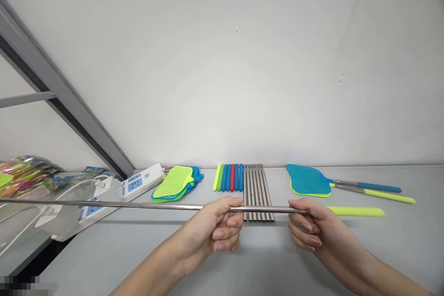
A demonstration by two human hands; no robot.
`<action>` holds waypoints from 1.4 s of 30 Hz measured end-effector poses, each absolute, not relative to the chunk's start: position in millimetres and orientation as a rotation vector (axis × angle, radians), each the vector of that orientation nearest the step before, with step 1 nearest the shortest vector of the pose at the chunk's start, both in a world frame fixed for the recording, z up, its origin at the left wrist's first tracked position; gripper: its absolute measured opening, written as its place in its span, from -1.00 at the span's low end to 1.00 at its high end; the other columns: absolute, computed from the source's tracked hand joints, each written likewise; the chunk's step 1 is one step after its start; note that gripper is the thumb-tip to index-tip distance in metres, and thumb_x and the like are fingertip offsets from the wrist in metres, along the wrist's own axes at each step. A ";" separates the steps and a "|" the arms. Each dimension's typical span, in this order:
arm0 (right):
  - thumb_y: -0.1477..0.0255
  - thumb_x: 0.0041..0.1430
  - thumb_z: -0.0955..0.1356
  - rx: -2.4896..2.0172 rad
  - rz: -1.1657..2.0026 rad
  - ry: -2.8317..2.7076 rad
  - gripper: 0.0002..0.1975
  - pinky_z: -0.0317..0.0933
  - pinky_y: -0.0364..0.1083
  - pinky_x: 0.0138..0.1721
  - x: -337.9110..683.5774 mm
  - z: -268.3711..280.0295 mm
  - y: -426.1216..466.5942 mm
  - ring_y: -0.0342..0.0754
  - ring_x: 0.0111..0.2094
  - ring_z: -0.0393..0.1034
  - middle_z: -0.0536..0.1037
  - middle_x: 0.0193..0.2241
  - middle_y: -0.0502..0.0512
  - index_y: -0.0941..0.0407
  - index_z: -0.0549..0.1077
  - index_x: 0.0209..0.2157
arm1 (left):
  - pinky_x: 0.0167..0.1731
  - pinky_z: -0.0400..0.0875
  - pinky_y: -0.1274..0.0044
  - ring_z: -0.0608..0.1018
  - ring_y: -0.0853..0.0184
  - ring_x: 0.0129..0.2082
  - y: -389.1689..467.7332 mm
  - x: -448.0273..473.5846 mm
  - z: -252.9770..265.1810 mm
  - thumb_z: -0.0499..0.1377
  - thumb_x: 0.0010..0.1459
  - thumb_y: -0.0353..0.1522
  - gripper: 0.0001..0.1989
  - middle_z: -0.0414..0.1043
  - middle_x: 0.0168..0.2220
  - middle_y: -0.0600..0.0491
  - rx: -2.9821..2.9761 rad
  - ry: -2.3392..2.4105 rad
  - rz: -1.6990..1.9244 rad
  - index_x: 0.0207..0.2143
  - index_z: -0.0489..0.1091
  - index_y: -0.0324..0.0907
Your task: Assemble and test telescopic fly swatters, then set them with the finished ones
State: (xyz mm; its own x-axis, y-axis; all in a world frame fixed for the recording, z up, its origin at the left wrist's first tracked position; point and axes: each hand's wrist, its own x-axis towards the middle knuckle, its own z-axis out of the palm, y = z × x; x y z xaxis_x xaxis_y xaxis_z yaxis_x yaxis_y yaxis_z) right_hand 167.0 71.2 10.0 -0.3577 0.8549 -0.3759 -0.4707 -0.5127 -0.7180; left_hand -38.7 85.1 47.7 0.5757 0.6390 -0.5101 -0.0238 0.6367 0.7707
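A long telescopic metal rod (267,209) runs level across the view, drawn out far to the left edge. My left hand (222,226) pinches its shaft between thumb and curled fingers. On the right, my right hand (310,224) grips the rod's end where a yellow-green handle (360,211) sticks out. Behind the hands lies a row of collapsed metal rods (258,189). Colored handle sleeves (228,178) in yellow, green, blue and red lie just left of them. A pile of perforated fly swatter heads (175,182) sits further left.
Two assembled fly swatters (308,180), blue and yellow-green, lie at the right. A white power strip (138,182) with plugs and cables is at the left, near plastic-wrapped packets (26,175). A pale wall (243,64) rises behind the table; a grey metal frame (69,83) slants at left.
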 end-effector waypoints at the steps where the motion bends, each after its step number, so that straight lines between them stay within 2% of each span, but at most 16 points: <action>1: 0.34 0.04 0.22 -0.947 1.960 -0.630 -0.60 -0.16 -0.18 -0.64 167.4 11.2 70.1 -0.26 -0.72 -0.27 -0.14 -0.75 -0.17 0.13 0.04 -0.77 | -0.50 0.15 0.58 -0.03 0.52 -0.79 84.6 -39.5 49.1 -0.07 0.07 -0.19 -0.62 -0.17 -0.87 0.29 0.796 0.889 0.443 -0.72 0.05 -0.17; 17: 0.41 0.03 0.20 -0.978 1.923 -0.593 -0.62 -0.23 -0.16 -0.64 172.4 21.6 67.9 -0.26 -0.73 -0.29 -0.12 -0.78 -0.15 0.13 0.07 -0.80 | -0.50 0.11 0.56 -0.02 0.53 -0.81 80.7 -44.6 58.4 -0.10 0.12 -0.24 -0.62 -0.19 -0.86 0.30 0.896 0.926 0.466 -0.72 0.03 -0.17; 29: 0.43 -0.04 0.23 -0.906 1.882 -0.506 -0.63 -0.27 -0.18 -0.71 173.0 11.4 70.6 -0.29 -0.77 -0.29 -0.09 -0.81 -0.15 0.15 0.12 -0.84 | -0.61 -0.02 0.58 -0.02 0.54 -0.82 82.5 -46.0 52.7 -0.04 0.10 -0.24 -0.61 -0.20 -0.87 0.30 1.010 0.904 0.536 -0.72 0.02 -0.17; 38: 0.51 -0.18 0.29 -0.866 1.760 -0.412 -0.77 -0.29 -0.22 -0.74 176.6 9.2 75.3 -0.31 -0.78 -0.26 -0.01 -0.83 -0.15 0.17 0.22 -0.80 | -0.57 0.04 0.57 0.00 0.54 -0.83 84.0 -55.5 57.8 -0.02 0.08 -0.24 -0.61 -0.18 -0.88 0.30 0.992 0.974 0.584 -0.74 0.01 -0.17; 42: 0.51 -0.18 0.28 -0.875 1.744 -0.354 -0.75 -0.31 -0.20 -0.73 179.4 8.5 79.8 -0.31 -0.78 -0.27 -0.01 -0.84 -0.14 0.16 0.19 -0.83 | -0.55 0.06 0.56 0.00 0.54 -0.82 86.2 -58.8 58.7 -0.02 0.08 -0.25 -0.61 -0.17 -0.88 0.30 0.969 1.000 0.594 -0.75 0.01 -0.17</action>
State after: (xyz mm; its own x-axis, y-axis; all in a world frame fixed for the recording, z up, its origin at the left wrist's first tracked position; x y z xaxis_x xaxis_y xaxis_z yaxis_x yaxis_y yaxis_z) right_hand 179.4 79.8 8.5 -0.1279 0.9160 -0.3802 -0.6957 -0.3561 -0.6239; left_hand -58.8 86.2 58.7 0.4431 0.7907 -0.4225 0.0067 0.4683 0.8835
